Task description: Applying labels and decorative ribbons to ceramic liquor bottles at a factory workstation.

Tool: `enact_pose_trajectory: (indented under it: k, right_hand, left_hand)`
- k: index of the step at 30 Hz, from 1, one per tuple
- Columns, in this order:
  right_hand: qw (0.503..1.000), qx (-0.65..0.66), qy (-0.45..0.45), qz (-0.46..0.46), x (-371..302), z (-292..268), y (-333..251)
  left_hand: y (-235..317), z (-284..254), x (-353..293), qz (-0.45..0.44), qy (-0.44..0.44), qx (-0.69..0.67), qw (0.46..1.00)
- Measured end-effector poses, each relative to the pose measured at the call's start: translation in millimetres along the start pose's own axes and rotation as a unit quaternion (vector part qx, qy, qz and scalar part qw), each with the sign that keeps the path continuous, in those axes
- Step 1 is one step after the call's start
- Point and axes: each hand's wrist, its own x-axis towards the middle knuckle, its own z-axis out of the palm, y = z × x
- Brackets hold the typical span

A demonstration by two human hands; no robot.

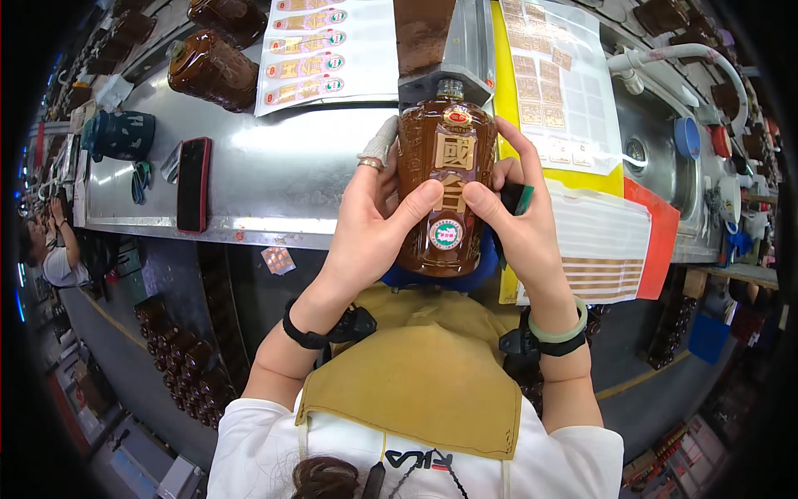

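Note:
A brown glazed bottle with gold square labels and a round red-and-green sticker is held upright in front of me, above the metal table's edge. My left hand grips its left side, thumb pressed on the lower gold label; the index finger wears a white cot and another finger a ring. My right hand grips the right side, thumb meeting the left thumb on the label, and also holds a small dark green tool against the palm.
On the steel table lie a sticker sheet with red-green round labels, a sheet of gold square labels, striped backing sheets, a red phone, a dark mug and brown bottles. More bottles stand on the floor. Another person is at far left.

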Motion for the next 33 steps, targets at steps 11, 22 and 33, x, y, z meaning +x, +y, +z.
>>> enact_pose_trajectory:
  k: [11,22,33]
  right_hand:
    - [0.945,-0.194,0.03,-0.261,17.7,-16.7,-68.6]
    - [0.661,-0.471,-0.056,-0.581,28.4,-2.7,-79.6]
    - [0.883,-0.268,0.104,-0.37,4.0,-50.0,-54.4]
  left_hand:
    - [0.3,11.8,-10.0,0.049,0.0,0.051,0.997]
    - [4.2,-0.5,-16.7,0.002,-0.028,-0.09,0.996]
    - [1.8,12.1,-13.4,0.033,-0.033,0.018,0.999]
